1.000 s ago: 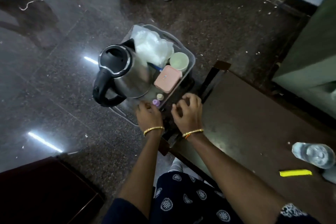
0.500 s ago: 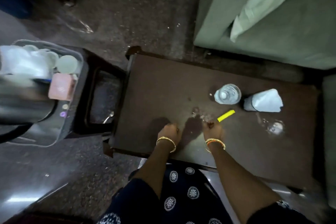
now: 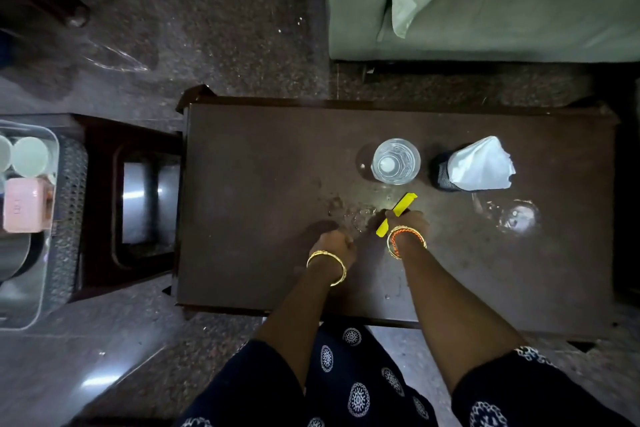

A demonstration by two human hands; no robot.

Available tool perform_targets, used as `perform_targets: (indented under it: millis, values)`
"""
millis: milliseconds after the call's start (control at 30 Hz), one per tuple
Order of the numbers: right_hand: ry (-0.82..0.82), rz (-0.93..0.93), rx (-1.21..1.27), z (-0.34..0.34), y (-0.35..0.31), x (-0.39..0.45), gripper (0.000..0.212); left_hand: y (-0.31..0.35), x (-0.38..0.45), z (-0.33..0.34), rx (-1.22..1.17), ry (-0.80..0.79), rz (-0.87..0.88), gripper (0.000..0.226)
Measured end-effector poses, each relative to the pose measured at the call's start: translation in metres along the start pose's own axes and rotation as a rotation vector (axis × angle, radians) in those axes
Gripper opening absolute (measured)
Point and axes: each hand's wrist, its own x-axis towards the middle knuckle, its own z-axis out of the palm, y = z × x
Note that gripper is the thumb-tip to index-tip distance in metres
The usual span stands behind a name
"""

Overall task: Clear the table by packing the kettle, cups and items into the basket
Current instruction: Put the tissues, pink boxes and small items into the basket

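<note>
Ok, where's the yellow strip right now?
Head view: the yellow strip is on the table, right of centre, pinched in the right hand, just below the water glass.

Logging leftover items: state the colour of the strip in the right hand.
Bright yellow strip, held by the right hand; head view.

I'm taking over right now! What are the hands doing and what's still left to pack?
Right hand: pinching the yellow strip on the table.
Left hand: closed in a fist on the table, nothing seen in it.
Done: cups and pink box sit in the basket on the left.
Left: yellow strip, water bottle, tissue holder and clear glass.
</note>
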Motion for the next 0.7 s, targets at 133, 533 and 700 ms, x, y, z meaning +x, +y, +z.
perform_targets:
  millis: [133, 533, 700]
  values:
    - [-0.029, -0.036, -0.041, -0.002, 0.007, -0.014, 0.031, 0.001, -0.006, -0.006, -0.100, 0.028, -0.012, 0.026]
    - [-0.209, -0.505, -0.082, 0.066, -0.018, -0.160, 0.010, -0.114, -0.058, -0.083, -0.797, 0.364, -0.127, 0.013]
    - [-0.335, -0.785, -0.100, 0.131, -0.078, -0.250, 0.016, -0.209, -0.088, -0.137, -1.258, 0.755, -0.312, 0.027]
